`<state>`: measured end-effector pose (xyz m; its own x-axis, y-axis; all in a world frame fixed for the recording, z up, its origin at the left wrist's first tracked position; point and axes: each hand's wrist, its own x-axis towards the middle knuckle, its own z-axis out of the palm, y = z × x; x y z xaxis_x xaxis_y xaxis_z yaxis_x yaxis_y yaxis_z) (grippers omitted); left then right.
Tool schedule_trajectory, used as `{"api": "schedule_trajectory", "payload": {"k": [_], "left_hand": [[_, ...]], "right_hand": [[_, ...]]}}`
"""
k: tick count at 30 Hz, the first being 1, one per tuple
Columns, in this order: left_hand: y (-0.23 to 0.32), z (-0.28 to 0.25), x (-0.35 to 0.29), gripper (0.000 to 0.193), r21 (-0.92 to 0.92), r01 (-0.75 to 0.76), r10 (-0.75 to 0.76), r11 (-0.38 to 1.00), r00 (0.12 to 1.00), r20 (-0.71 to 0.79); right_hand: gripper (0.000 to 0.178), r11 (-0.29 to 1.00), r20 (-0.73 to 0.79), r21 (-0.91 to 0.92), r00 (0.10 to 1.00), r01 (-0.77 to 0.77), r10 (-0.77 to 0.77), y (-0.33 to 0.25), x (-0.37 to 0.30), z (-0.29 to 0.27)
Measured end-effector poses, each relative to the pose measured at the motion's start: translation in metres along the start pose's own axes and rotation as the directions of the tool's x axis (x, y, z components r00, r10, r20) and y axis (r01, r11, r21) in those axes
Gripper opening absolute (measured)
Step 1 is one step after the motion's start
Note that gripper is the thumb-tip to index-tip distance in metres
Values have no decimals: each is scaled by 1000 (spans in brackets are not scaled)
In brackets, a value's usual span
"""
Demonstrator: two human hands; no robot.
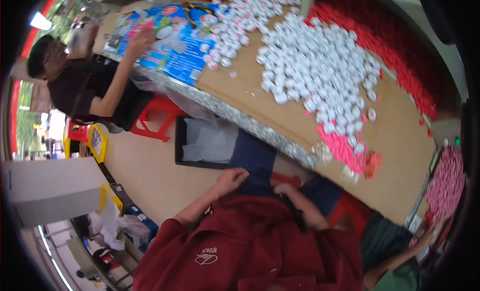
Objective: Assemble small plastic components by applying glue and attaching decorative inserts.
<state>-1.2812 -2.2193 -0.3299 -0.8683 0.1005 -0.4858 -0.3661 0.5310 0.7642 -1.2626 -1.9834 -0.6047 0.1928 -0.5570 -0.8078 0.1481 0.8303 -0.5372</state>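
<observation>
Pause between steps, I'd judge: left hand [232,181] loosely bent by the lap [254,156], nothing visible in it; right hand [286,189] partly hidden, grip unclear. Reaching the pink pieces [341,147] and white round pieces [320,61] beyond, on the table [400,176], calls for raising a hand.

The small, round white pieces [315,61] look like smooth, hard plastic with a little shine. The brown table top [400,141] looks like plain, dull cardboard, and its speckled grey edge [250,123] looks shiny. The blue printed sheet [180,66] looks smooth and a bit glossy. The red stool [165,111] looks like smooth plastic. The dark red shirt [250,246] is soft, dull cloth with wrinkles.
</observation>
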Motion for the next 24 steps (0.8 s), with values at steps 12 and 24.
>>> {"api": "schedule_trajectory", "payload": {"k": [12, 24], "left_hand": [[-228, -71, -46, 19, -507, 292, -434, 811, 881, -187], [-379, -78, -160, 32, -311, 575, -470, 757, 810, 352]], "right_hand": [[30, 993, -31, -107, 998, -55, 52, -82, -106, -16], [35, 937, -104, 322, 989, 134, -105, -24, -11, -40]]}}
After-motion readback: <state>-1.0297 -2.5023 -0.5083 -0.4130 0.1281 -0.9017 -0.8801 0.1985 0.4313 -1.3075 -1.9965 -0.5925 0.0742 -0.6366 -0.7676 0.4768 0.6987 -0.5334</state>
